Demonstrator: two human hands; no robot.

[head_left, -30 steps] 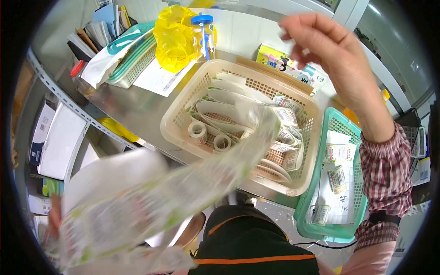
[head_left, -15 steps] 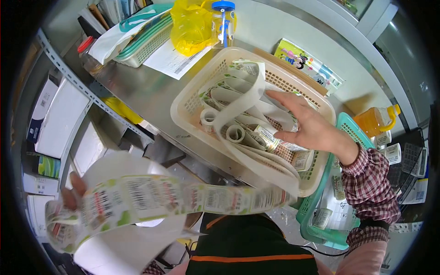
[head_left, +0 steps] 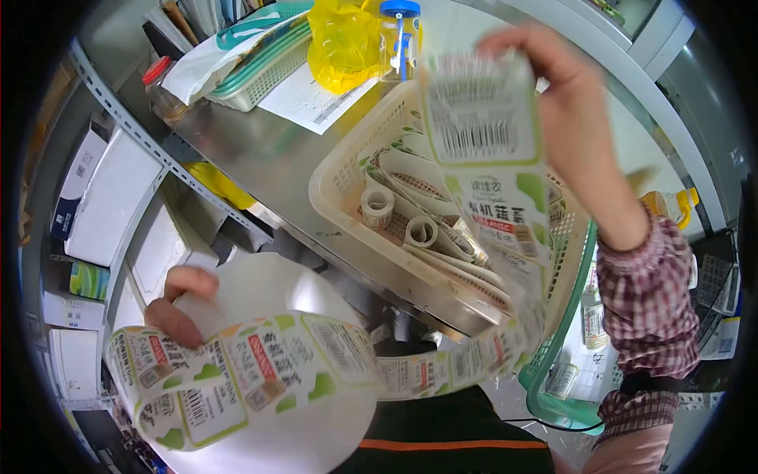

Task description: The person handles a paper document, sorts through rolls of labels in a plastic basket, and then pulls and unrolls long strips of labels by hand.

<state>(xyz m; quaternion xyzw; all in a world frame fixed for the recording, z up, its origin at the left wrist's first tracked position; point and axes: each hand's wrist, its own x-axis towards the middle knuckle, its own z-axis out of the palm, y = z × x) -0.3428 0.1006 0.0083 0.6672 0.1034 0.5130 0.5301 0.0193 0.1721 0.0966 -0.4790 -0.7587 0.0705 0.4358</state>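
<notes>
A long strip of printed labels, with barcodes and green leaf marks, runs from my left side across to the right and up. My left hand has its fingers closed on the strip's folded left part, in front of a large smooth white round object. Up high, my right hand grips the other stretch of the strip and is blurred; it is above the cream basket. Inside the basket lie looped label strips and two small label rolls.
A yellow plastic bag and a blue-capped jar stand at the table's back. Stacked green baskets are behind at left. A green basket sits at the right, near a bottle of yellow liquid. Metal shelving runs along the left.
My right hand has risen from inside the cream basket, lifting a stretch of label strip. My left hand has moved slightly right and up, still on the strip.
</notes>
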